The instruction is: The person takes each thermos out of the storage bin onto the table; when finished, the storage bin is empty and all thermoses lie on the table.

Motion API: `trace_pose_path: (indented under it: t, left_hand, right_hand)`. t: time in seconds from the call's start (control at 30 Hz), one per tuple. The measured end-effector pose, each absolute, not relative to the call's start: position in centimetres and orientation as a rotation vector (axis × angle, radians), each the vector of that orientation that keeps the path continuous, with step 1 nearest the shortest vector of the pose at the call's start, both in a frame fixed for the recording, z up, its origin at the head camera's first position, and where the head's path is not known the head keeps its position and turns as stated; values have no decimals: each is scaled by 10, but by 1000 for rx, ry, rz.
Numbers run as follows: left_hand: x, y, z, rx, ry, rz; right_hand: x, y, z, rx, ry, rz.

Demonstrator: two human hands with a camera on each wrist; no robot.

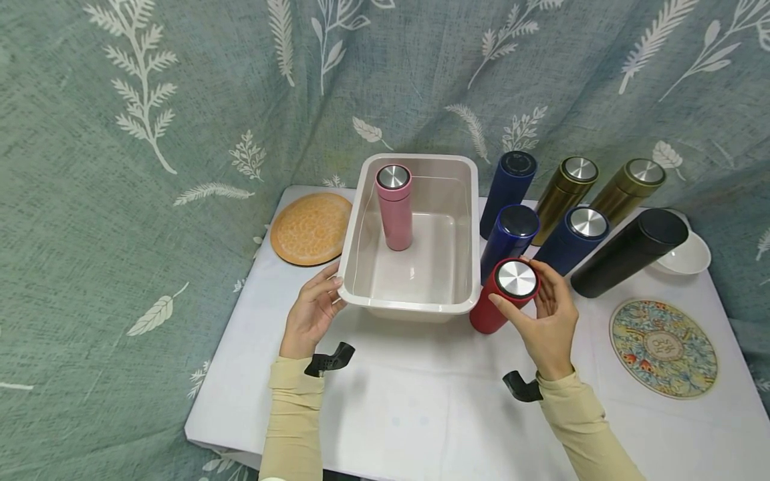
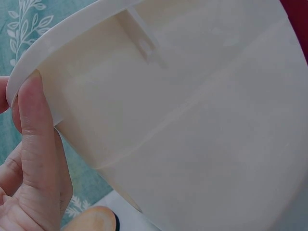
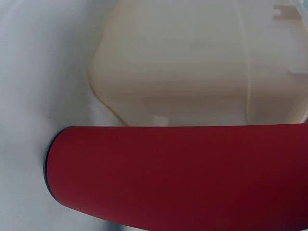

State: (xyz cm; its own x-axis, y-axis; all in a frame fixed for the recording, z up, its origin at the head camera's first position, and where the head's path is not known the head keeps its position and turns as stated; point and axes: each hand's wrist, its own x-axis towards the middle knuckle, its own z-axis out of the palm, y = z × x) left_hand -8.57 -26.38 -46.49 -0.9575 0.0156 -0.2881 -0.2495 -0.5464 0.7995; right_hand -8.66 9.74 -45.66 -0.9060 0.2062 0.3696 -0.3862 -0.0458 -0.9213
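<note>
A beige plastic basin [image 1: 433,308] stands on the table, with a pink thermos [image 1: 397,217] upright inside it toward the left. My left hand [image 1: 313,310] pinches the basin's rim at its near left corner; in the left wrist view the thumb [image 2: 34,110] presses the rim's underside. My right hand [image 1: 550,321] grips a red thermos [image 1: 490,310] near its steel-topped lid, just outside the basin's near right corner. In the right wrist view the red thermos [image 3: 178,175] lies across the picture beside the basin's wall, and the fingers are out of sight.
Right of the basin stand blue thermoses [image 1: 508,187], gold ones [image 1: 622,190] and a black one [image 1: 625,257]. A white bowl [image 1: 692,257] sits behind the black one. A patterned round mat [image 1: 664,374] lies at the right, an orange round mat [image 1: 309,230] at the left.
</note>
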Motion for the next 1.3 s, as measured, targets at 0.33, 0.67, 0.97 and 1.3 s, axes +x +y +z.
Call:
trace_pose_path:
  t: [0.33,0.67,0.97,1.3]
  left_hand:
    - [-86,-263,-463,-383,1446,2589]
    - [-79,-264,-465,-412,1444,2589]
    - [-68,-266,-472,-478,1449,2583]
    - [-78,-263,-467,-373,1448,2603]
  right_hand:
    - [-83,99,-450,177,-1862,2004]
    - [-77,103,-447,115,-1972,1941]
    - [-70,102,-447,179,-1945,1945]
    - [-70,103,-430,281,-1850,1911]
